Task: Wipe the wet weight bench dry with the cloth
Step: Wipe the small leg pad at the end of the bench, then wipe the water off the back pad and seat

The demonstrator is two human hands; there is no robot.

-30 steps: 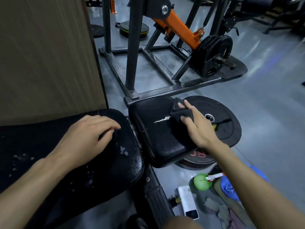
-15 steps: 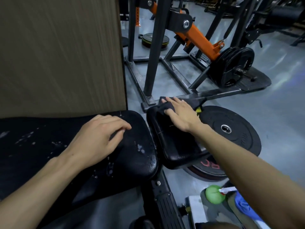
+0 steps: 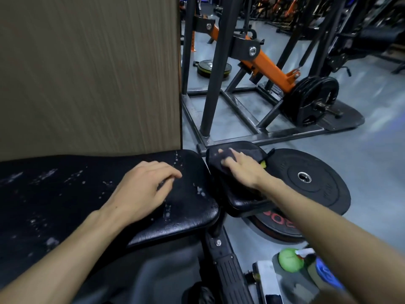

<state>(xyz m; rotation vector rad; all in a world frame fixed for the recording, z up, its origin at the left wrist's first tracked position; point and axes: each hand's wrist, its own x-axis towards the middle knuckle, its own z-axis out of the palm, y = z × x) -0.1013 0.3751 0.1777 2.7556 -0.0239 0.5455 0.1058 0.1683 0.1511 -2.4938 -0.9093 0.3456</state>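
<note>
Two bare hands are reaching forward over a black padded weight bench (image 3: 65, 194) that is filling the lower left of the frame. Near the centre, the left hand (image 3: 142, 191) is lying palm down on the long back pad, its fingers loosely spread and curled, holding nothing. Pale water droplets (image 3: 199, 190) are dotting this black vinyl surface, both around the fingertips and far out toward the left edge. Just right of centre, the right hand (image 3: 241, 170) is pressing flat, fingers extended, onto a dark grey cloth (image 3: 221, 159) draped over the far end of the smaller black seat pad (image 3: 241, 201), which is sitting just beside the back pad. Whether the fingers are gripping the cloth or only pushing down on it cannot be told. At the right, a large black rubber weight plate (image 3: 311, 183) is lying on the grey floor (image 3: 372, 167) under the seat pad's edge. A brown wood-grain panel (image 3: 87, 73) is standing in the upper left. In the upper right, an orange and black steel machine (image 3: 267, 71) loaded with plates is resting on the floor. A green ball (image 3: 289, 262) is lying at the lower right.
</note>
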